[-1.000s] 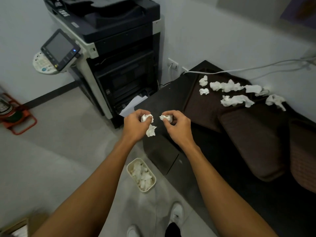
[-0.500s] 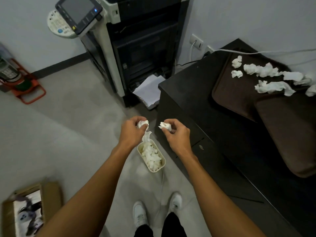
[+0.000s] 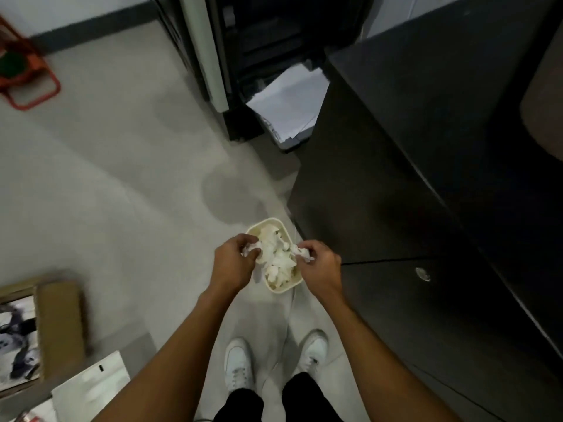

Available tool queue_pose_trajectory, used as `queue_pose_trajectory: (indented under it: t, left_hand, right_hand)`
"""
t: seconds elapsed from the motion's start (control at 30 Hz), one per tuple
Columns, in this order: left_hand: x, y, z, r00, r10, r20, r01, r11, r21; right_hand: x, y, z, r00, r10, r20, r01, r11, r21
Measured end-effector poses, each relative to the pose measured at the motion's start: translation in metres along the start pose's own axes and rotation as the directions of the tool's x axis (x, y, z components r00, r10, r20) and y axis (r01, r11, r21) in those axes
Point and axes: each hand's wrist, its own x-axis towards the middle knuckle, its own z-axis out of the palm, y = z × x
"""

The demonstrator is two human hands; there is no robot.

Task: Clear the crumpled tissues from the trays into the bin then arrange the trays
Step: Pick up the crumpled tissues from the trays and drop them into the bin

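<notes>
1. The grey floor (image 3: pixel 122 178) fills the left and middle of the view.
2. A dark cabinet (image 3: pixel 426 147) takes up the right side, from far to near. On its top, at the right edge of the view, only the rim of a brown tray (image 3: pixel 545 95) shows.
3. A copier (image 3: pixel 259 32) stands at the far centre, just left of the cabinet.
4. An open cardboard box (image 3: pixel 61 324) sits on the floor at the near left.
5. A stack of white paper (image 3: pixel 289 99) lies at the foot of the copier, against the far end of the cabinet.
6. An orange frame (image 3: pixel 33 86) rests on the floor at the far left.
7. The left hand (image 3: pixel 233 263) is over the left side of the bin, its fingers curled round a crumpled tissue (image 3: pixel 251 249).
8. The right hand (image 3: pixel 320 266) is over the bin's right side, its fingers and thumb pinching a second tissue (image 3: pixel 303 254).
9. Two white shoes (image 3: pixel 239 367) stand on the floor nearer than the bin.
10. The cream bin (image 3: pixel 265 222) stands on the floor just beside the cabinet's front, between the two hands.
11. A heap of discarded tissues (image 3: pixel 277 260) fills the bin almost to its rim.
</notes>
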Motion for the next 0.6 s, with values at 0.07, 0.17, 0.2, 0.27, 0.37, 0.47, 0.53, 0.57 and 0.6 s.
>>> queue_pose_trajectory:
  t: [0.07,0.17,0.2,0.27,0.37,0.47,0.53,0.57,0.6]
  left_hand:
    - [0.016,-0.024,0.017,1.000,-0.022,-0.011,0.022,1.000,0.009]
    - [0.036,-0.056,0.040,0.999,-0.028,-0.029,0.030,0.998,0.048]
    - [0.041,-0.065,0.046,0.999,-0.027,-0.033,0.029,0.998,0.059]
    - [0.050,-0.081,0.058,0.999,-0.028,-0.032,0.030,0.997,0.074]
    - [0.061,-0.099,0.072,0.999,-0.030,-0.020,0.031,0.997,0.074]
    - [0.069,-0.108,0.084,1.000,-0.031,0.003,0.031,0.997,0.070]
    - [0.071,-0.110,0.092,1.000,-0.025,0.009,0.024,0.997,0.067]
    - [0.072,-0.109,0.096,1.000,-0.021,0.008,0.021,0.998,0.067]
    - [0.073,-0.108,0.101,1.000,-0.015,0.004,0.015,0.998,0.066]
  right_hand:
    - [0.015,0.023,0.018,1.000,0.002,0.002,-0.002,0.999,-0.034]
    - [0.033,0.055,0.047,0.998,0.039,0.041,-0.034,0.994,-0.102]
    - [0.038,0.066,0.056,0.996,0.061,0.059,-0.054,0.992,-0.115]
    - [0.044,0.085,0.073,0.988,0.122,0.100,-0.107,0.985,-0.139]
    - [0.051,0.109,0.090,0.919,0.255,0.300,-0.179,0.949,-0.259]
    - [0.056,0.130,0.097,0.882,0.330,0.336,-0.209,0.914,-0.347]
    - [0.057,0.134,0.092,0.907,0.319,0.276,-0.232,0.923,-0.306]
    - [0.056,0.132,0.086,0.918,0.309,0.251,-0.235,0.930,-0.283]
    - [0.055,0.129,0.080,0.926,0.302,0.227,-0.241,0.935,-0.262]
